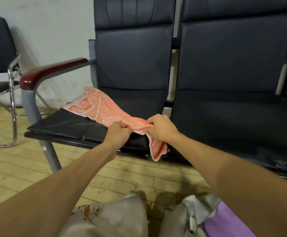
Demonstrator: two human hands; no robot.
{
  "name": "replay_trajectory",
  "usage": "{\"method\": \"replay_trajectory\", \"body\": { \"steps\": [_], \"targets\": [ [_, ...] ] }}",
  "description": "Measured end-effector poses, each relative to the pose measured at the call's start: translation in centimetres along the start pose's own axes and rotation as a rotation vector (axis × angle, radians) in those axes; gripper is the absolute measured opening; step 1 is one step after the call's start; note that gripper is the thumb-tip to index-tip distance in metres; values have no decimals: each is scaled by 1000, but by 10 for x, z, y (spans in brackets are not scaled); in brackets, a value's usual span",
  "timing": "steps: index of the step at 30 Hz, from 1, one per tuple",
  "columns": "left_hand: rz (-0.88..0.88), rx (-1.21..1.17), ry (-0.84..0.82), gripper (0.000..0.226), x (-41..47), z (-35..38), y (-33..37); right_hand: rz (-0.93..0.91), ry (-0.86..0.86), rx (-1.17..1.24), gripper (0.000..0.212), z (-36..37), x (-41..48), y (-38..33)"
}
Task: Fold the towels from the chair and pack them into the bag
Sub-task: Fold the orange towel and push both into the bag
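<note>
An orange and white patterned towel (103, 108) lies stretched diagonally across the dark seat of the left chair (67, 124), with one corner hanging over the seat's front edge. My left hand (118, 132) pinches the towel's near edge. My right hand (161, 128) grips the same edge just to the right, close beside the left. A white bag (199, 212) with something purple in it stands on the floor at the bottom right, partly hidden by my right forearm.
The seat has a wooden armrest (52, 71) on its left and a second dark seat (233, 113) on its right. A chrome-framed chair (2, 74) stands at far left. My knees fill the bottom of the view, above a wooden floor (11, 165).
</note>
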State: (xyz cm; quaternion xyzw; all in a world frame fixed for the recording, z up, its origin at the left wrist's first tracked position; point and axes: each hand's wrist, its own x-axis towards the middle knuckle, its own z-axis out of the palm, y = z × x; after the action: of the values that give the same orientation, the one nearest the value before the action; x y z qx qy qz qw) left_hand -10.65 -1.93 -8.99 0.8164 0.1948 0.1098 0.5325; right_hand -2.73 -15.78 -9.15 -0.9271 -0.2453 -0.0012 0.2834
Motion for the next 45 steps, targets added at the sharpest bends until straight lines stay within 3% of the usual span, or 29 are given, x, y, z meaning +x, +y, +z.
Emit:
{"method": "replay_trajectory", "body": {
  "steps": [4,8,11,18,27,33,37,42,45],
  "targets": [
    [-23,-72,83,16,4,3,6,81,103,154,18,-19,-7,10],
    [-93,-50,107,69,14,20,11,91,281,222,21,-54,-20,25],
    [-120,-81,61,78,11,37,24,105,401,250,19,-87,-31,41],
    [-81,-23,-130,64,-16,105,68,114,477,201,16,-164,-73,102],
    [76,190,-178,47,-33,214,104,157,500,-28,12,-213,-143,213],
    [293,503,-257,46,-34,262,102,172,170,-383,19,-221,-179,258],
    [408,746,-362,42,-36,271,97,262,104,-350,17,-226,-189,263],
    [566,676,-433,24,-39,253,92,333,39,-349,40,-221,-195,250],
    [638,611,-449,8,-43,238,92,317,105,-433,36,-215,-186,239]
  ]
}}
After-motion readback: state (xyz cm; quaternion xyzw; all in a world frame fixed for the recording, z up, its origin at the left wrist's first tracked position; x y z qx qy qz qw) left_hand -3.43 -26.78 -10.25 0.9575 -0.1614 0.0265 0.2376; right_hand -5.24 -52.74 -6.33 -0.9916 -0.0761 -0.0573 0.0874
